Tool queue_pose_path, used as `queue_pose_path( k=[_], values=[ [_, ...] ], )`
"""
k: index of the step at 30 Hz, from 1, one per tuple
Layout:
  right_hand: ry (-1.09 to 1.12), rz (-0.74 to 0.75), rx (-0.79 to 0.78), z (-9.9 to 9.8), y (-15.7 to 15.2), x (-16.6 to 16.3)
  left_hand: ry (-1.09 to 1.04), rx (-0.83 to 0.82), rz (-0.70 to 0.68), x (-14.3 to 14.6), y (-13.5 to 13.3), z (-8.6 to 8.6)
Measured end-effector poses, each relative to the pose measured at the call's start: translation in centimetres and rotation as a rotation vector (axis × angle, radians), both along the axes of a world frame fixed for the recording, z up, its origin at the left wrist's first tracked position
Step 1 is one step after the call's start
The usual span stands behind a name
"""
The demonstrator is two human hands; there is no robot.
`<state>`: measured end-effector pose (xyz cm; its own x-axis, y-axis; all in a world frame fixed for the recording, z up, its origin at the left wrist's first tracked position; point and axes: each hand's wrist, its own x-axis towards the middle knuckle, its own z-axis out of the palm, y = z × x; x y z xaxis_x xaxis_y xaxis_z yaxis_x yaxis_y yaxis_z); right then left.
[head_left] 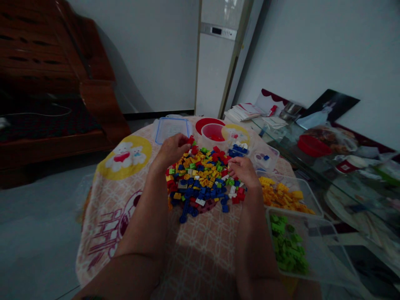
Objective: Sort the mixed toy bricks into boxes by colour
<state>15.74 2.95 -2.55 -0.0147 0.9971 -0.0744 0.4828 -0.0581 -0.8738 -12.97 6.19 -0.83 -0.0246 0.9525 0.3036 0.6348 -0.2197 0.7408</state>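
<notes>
A heap of mixed toy building bricks (203, 179), in yellow, blue, red, green and white, lies on the cloth-covered table in front of me. My left hand (173, 151) is over the heap's far left side, its fingers closed around a red toy brick (190, 140). At the heap's right edge, my right hand (244, 170) has thumb and fingers drawn together; what they hold, if anything, is too small to make out. Beside that hand are white, red and green bricks.
Right of the heap, clear boxes hold yellow bricks (283, 196) and green bricks (288, 246). Blue and white bricks (239, 148) sit farther back, near a round tub (215, 143) with red pieces. A blue-rimmed lid (173, 130) lies far left. A cluttered glass table (325, 166) stands right.
</notes>
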Motion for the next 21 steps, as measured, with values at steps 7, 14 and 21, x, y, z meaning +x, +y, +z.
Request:
queue_pose_path(
  k=[7, 14, 21],
  values=[
    [0.014, -0.009, -0.003, 0.2, -0.1, 0.0, -0.571, -0.141, -0.1, 6.2, 0.6, -1.7],
    [0.018, -0.007, 0.017, 0.2, -0.2, 0.1, -0.94, -0.326, -0.144, 7.6, 0.5, -2.1],
    [0.01, 0.003, 0.034, -0.1, -0.1, 0.4, -1.035, -0.292, -0.229, 7.2, 0.9, -2.7]
  ],
)
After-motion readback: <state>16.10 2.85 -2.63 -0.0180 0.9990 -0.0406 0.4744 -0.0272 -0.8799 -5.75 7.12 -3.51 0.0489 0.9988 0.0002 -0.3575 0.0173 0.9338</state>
